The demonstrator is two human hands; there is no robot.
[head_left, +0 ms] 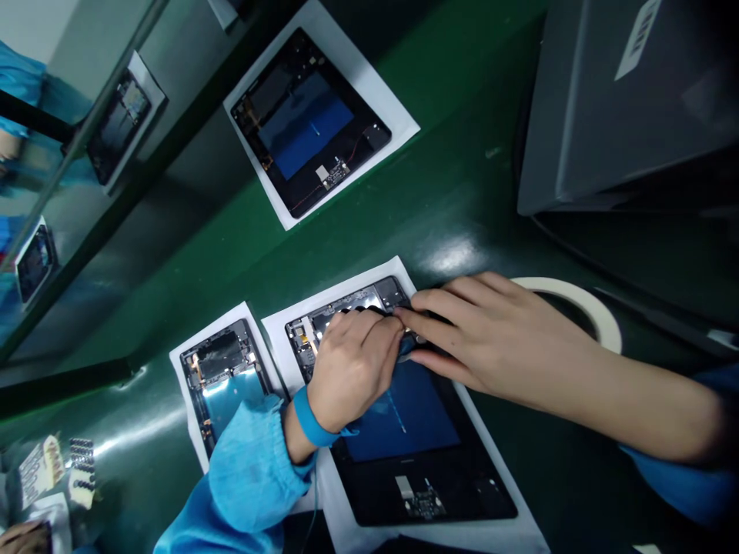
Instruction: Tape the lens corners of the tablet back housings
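An opened tablet (485, 477) lies on a white sheet (513, 515) in front of me, its blue battery (427, 431) and circuit boards exposed. Over its upper part, my left hand (355, 362) is closed with fingers curled, a blue wrist strap (309, 419) round the wrist. My right hand (479, 331) meets it from the right, thumb and fingers pinched together. Something small and dark shows between the fingertips, but the fingers hide most of it. To the left, a second opened tablet (231, 400) rests on its own sheet, partly behind my left sleeve.
A third opened tablet (305, 115) lies on white paper farther back. A tape roll (606, 323) sits beyond my right forearm, near a large grey case (623, 131). Small parts (81, 469) and another person's hand (26, 538) are at lower left. A raised shelf (115, 231) borders the left.
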